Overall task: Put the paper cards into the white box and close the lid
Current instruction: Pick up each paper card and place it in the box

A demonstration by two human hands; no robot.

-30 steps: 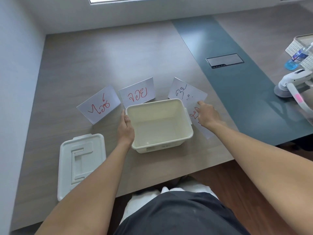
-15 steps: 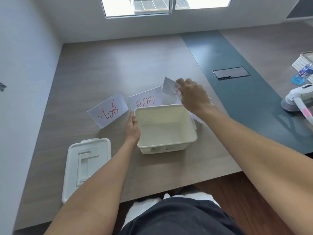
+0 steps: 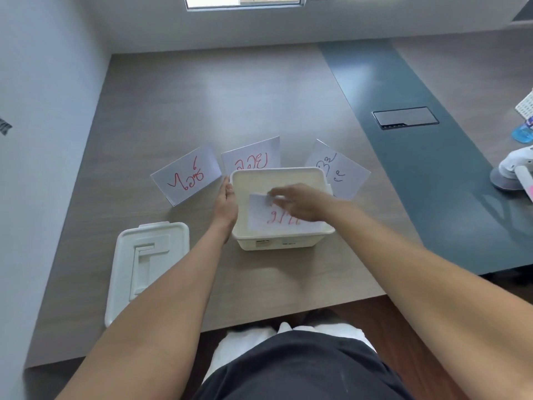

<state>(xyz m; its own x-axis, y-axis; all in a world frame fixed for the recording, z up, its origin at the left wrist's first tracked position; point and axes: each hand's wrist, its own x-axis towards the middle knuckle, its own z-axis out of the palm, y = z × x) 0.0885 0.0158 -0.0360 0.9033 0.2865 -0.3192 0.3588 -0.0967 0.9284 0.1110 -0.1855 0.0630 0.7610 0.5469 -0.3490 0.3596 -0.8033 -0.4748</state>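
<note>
Inside the white box [image 3: 281, 180], one card [image 3: 261, 215] now lies under the right hand [image 3: 300, 202], lifted earlier from beside it; whether its blurred fingers [image 3: 277, 194] grip cannot be told. Left hand [image 3: 226, 202] clasps the box's left wall. Three cards [image 3: 187, 176] remain behind the box, lid [image 3: 150, 261] left of it on the table [image 3: 202, 96].

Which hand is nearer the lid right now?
Left. The left hand rests on the box's left wall, up and to the right of the lid, apart from it. The right hand is over the box, farther right, on a card.
</note>
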